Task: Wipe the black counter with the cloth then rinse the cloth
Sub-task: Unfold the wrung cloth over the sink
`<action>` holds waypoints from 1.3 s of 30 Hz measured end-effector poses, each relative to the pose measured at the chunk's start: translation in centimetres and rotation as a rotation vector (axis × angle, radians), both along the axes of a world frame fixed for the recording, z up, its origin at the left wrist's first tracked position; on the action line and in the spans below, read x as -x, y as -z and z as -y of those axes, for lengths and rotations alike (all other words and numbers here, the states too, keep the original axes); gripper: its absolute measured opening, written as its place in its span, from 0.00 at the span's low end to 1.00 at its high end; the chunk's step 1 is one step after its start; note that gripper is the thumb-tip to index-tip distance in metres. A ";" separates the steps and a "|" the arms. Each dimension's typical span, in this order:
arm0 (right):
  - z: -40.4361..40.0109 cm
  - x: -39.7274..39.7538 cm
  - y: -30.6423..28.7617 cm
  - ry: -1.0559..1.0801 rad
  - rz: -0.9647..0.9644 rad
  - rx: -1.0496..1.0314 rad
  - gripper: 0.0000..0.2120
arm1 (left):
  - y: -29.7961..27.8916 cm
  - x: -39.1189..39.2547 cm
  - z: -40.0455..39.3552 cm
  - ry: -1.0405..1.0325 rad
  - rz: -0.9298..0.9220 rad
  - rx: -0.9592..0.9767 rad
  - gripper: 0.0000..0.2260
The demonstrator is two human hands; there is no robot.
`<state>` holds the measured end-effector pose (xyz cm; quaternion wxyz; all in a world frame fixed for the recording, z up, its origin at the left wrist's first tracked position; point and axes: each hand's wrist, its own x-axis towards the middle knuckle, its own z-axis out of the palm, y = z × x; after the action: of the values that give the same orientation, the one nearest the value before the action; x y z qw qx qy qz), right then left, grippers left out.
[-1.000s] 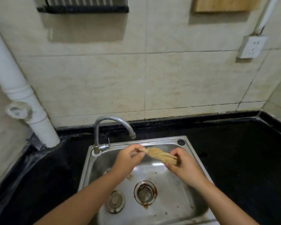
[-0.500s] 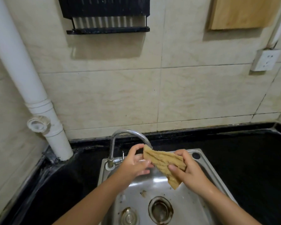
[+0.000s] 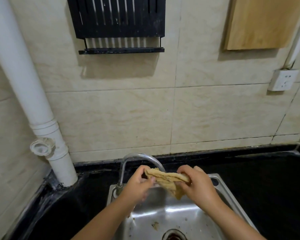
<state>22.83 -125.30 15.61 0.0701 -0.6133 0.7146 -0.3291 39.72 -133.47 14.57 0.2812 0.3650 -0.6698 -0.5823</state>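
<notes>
A tan cloth (image 3: 166, 179) is stretched between both hands above the steel sink (image 3: 173, 215), just under the curved tap (image 3: 139, 157). My left hand (image 3: 139, 185) pinches its left end, and my right hand (image 3: 196, 185) grips its right end, where a fold hangs down. The black counter (image 3: 258, 187) runs around the sink on both sides. No water can be seen coming from the tap.
A white drain pipe (image 3: 29, 94) stands at the left by the wall. On the tiled wall hang a black slatted rack (image 3: 118, 23), a wooden board (image 3: 265, 21) and a white socket (image 3: 283, 80). The sink's drain (image 3: 174, 235) shows at the bottom edge.
The cloth was twisted tight between both hands a second ago; it has been untwisted and spread out. Both hands now hold it at its ends, and my head has tilted upward.
</notes>
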 end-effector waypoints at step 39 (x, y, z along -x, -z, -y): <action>21.3 3.3 -26.2 -0.170 -0.372 0.349 0.27 | -27.7 5.8 17.1 -0.574 0.839 1.217 0.18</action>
<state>19.53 -146.55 41.76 -0.1418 -0.7238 0.5935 -0.3222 33.92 -150.52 42.25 0.2946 0.4949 -0.8001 0.1677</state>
